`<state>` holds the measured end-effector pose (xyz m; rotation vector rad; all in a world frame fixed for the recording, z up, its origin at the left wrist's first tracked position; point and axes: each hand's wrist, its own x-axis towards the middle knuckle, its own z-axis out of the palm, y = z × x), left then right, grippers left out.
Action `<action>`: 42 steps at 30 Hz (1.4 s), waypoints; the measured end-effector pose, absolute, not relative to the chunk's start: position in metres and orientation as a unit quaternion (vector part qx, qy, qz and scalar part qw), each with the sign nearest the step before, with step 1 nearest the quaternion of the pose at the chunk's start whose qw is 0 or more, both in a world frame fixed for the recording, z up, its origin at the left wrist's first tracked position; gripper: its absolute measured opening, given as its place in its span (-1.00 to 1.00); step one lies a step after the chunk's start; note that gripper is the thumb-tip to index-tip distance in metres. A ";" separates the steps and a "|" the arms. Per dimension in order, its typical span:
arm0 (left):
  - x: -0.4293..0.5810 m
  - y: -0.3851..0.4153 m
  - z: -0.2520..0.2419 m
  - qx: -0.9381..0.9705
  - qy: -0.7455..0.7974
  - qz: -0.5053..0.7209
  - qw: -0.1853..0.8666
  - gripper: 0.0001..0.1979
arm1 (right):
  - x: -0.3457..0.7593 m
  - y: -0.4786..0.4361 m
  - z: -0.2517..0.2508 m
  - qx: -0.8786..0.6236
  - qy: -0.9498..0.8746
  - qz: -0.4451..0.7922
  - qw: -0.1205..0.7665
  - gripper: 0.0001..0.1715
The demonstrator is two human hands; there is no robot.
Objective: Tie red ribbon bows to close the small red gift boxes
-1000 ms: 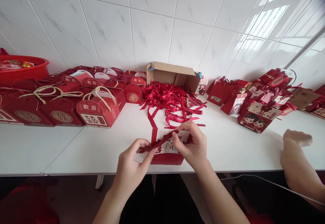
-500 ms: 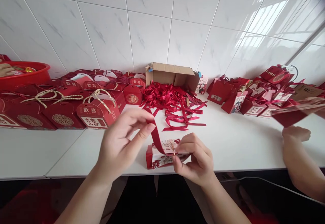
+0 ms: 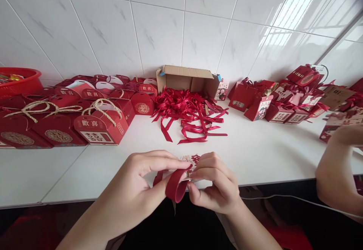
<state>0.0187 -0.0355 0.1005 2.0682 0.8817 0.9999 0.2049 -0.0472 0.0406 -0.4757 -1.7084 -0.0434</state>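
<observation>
At the table's front edge, my left hand (image 3: 153, 178) pinches a dark red strap (image 3: 173, 189), bent into a loop, near the top of a small gift box (image 3: 195, 160). The box is white with red print and is mostly covered by my hands. My right hand (image 3: 217, 184) grips the box's top edge between thumb and fingers. A tiny gold-coloured piece (image 3: 189, 173) shows close to my right fingertips. Where the strap's end meets the box is hidden behind my fingers.
A heap of red ribbons (image 3: 187, 108) spills from a cardboard box (image 3: 188, 70) by the tiled wall. Red gift boxes (image 3: 99, 123) stand in rows at left, near a red basin (image 3: 22, 80). More boxes (image 3: 256, 106) sit at right, beside a co-worker's arm (image 3: 338, 167).
My left hand has come down and right, folding the strap from a stretched line into a loop at the box's top. The co-worker's arm at right has shifted upward.
</observation>
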 end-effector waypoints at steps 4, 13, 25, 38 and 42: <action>0.020 -0.039 0.097 0.787 0.351 0.375 0.341 -0.82 | 0.203 -0.046 0.040 -0.218 -0.743 -0.022 0.632 -0.76; 0.021 -0.038 0.090 0.742 0.370 0.378 0.411 -0.84 | 0.201 -0.046 0.040 -0.218 -0.733 -0.015 0.643 -0.73; 0.021 -0.037 0.092 0.743 0.358 0.379 0.421 -0.86 | 0.198 -0.047 0.042 -0.221 -0.733 -0.017 0.643 -0.73; 0.007 -0.043 0.085 0.823 0.286 0.373 0.319 -0.60 | 0.198 -0.047 0.041 -0.217 -0.725 -0.005 0.653 -0.69; 0.010 -0.042 0.079 0.783 0.288 0.394 0.386 -0.71 | 0.201 -0.047 0.037 -0.224 -0.719 0.025 0.658 -0.64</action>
